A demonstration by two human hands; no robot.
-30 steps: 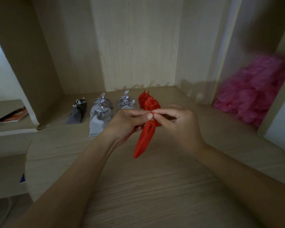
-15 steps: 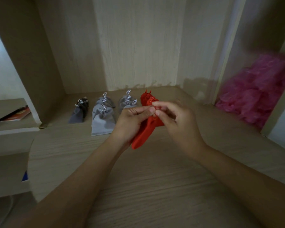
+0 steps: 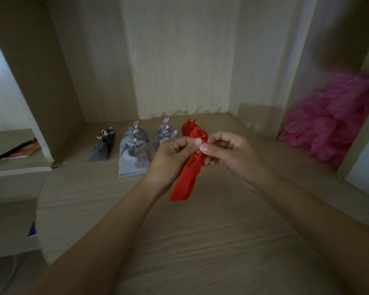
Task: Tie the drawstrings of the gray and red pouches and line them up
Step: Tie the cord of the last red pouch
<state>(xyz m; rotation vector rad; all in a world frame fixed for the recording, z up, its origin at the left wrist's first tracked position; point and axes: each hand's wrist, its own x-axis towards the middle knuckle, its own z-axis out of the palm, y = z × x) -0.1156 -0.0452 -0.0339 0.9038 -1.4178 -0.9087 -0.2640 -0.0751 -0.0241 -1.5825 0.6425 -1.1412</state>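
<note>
Tying under way at a wooden shelf (image 3: 200, 231): pinches the gathered neck of a red pouch (image 3: 186, 179) with the left hand (image 3: 172, 155), thumb and fingertips curled tight on the cloth, apparently to keep the mouth closed; nips the red drawstring (image 3: 199, 156) with the right hand (image 3: 229, 152), hands drawn close together and all but touching at the knot, seemingly to pull the cord snug; lets the body of the pouch dangle toward the board, tip contact impossible to tell. Shows, just behind the hands, two tied red pouches (image 3: 188, 126) at the right end of a row; lines up beside them gray pouches (image 3: 133, 162) in short files and one darker pouch (image 3: 102, 145) at the left end, bows uppermost, presumably the line-up awaiting this one. Leaves a pink heap (image 3: 332, 128) in the next compartment to the right, well apart.
</note>
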